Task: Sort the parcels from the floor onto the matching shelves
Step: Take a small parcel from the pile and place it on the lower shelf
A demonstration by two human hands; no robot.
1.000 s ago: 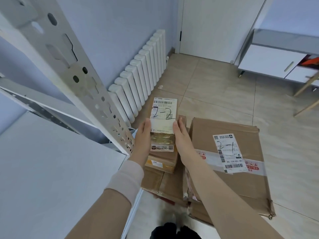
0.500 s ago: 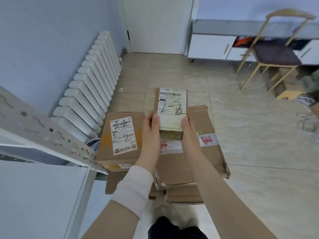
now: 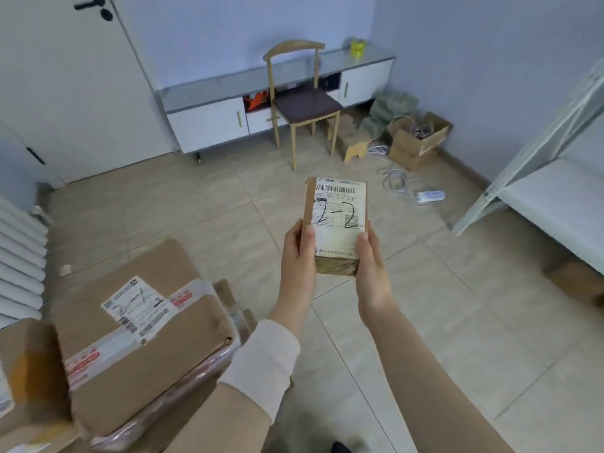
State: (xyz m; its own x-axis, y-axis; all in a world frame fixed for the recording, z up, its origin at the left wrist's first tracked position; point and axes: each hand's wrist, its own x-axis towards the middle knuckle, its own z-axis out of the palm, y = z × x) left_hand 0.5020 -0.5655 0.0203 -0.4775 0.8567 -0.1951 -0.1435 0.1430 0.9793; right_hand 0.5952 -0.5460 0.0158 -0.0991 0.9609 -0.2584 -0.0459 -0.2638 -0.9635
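I hold a small brown parcel (image 3: 336, 220) out in front of me above the tiled floor. Its white label has "2-2" handwritten on it. My left hand (image 3: 299, 256) grips its left side and my right hand (image 3: 371, 261) grips its right side. At the lower left lies a pile of larger cardboard parcels (image 3: 137, 341); the top one carries a white label with handwriting I cannot read. A white metal shelf unit (image 3: 539, 188) stands at the right edge, with a pale shelf board.
A wooden chair (image 3: 302, 103) stands ahead by a low white cabinet (image 3: 228, 116). An open box of cables (image 3: 416, 138), a small stool and a power strip (image 3: 429, 196) lie at the back right. A radiator (image 3: 19, 256) is at the left, beside a door.
My view has swung right, away from the radiator and left shelf toward the room. The parcel pile has slid to the lower left. Both hands keep hold of the small parcel.
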